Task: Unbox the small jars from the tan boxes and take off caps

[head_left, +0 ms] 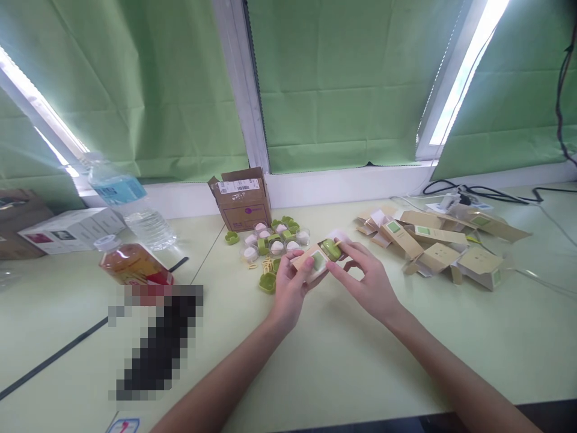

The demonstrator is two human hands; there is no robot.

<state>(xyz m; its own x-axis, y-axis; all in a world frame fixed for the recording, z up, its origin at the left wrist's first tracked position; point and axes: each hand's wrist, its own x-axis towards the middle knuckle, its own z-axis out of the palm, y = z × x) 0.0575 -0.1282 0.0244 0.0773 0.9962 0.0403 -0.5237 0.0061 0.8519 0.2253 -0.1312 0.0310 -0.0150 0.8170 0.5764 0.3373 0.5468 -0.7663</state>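
Observation:
Above the middle of the table my left hand (291,288) is closed round a small kraft cardboard box (317,262) with a green square on its face. A green plastic piece (331,249) sticks out of the box's right end. My right hand (367,276) pinches that piece between thumb and fingers at the opening. Just behind my left hand lie several green flower-shaped parts (267,283) and small clear cups with pale pinkish contents (276,247). Small yellowish pieces (267,264) lie among them. The inside of the box is hidden.
Opened kraft boxes (437,255) lie piled at the right, near black cables (487,193). A brown carton (243,201) stands at the back. On the left are a water bottle (130,201), a drink bottle (130,264), white boxes (72,230) and a pixelated dark object (162,343).

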